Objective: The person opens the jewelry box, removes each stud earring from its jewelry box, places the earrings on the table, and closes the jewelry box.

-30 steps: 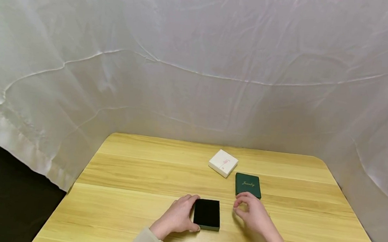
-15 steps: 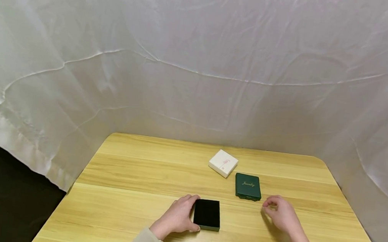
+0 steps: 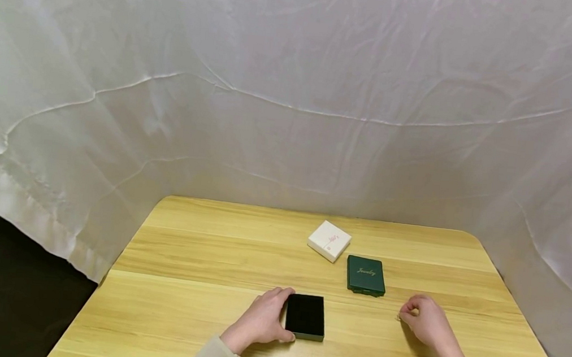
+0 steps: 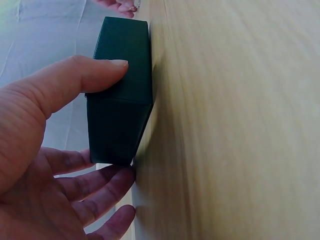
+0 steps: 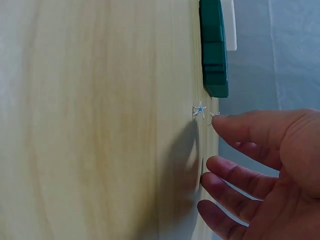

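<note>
A dark green jewelry box base [image 3: 305, 316] with a black padded insert lies on the table. My left hand [image 3: 263, 318] holds it from the left, thumb on the near side and fingers round the far side. To the right, my right hand [image 3: 425, 322] is low over the table, thumb and index fingertip together. In the right wrist view, a starfish-shaped earring [image 5: 214, 118] shows at the thumb tip, partly hidden, as if pinched. A matching starfish earring [image 5: 199, 109] with a bluish centre is just beside it. The other right fingers are loosely bent.
A dark green lid [image 3: 366, 275] lettered "Jewelry" lies beyond the base, to its right. Behind it sits a white box [image 3: 329, 241] with pink print. Pale curtains [image 3: 289, 145] surround the wooden table [image 3: 208, 251].
My right hand has moved right, away from the green lid's near edge, and lowered its fingertips to the earrings. My left hand and the box base stay put.
</note>
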Action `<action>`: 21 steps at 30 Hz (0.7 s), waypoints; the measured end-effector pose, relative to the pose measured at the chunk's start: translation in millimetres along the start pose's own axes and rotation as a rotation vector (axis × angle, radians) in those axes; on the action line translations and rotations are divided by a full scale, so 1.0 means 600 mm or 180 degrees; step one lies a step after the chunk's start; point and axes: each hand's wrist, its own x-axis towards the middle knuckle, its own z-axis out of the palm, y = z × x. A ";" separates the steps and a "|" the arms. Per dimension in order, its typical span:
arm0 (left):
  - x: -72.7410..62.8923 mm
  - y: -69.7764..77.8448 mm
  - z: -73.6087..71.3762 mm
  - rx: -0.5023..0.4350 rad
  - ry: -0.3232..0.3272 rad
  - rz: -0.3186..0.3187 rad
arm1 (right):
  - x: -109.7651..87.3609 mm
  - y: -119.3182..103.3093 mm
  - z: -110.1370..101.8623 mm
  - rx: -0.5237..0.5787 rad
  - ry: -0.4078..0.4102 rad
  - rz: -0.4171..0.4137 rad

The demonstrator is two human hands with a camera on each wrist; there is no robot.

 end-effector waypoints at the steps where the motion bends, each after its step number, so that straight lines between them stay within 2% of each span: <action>1: 0.000 0.000 0.000 0.0000 0.0000 0.0002 | 0.000 0.001 0.000 -0.0004 -0.0012 0.0016; 6: 0.000 -0.001 0.001 -0.0009 -0.0007 -0.0002 | -0.002 0.001 -0.003 -0.0039 -0.0062 0.0071; 21: 0.002 -0.002 0.002 0.0002 -0.0024 -0.0015 | -0.003 0.006 -0.002 -0.0079 -0.0031 0.0008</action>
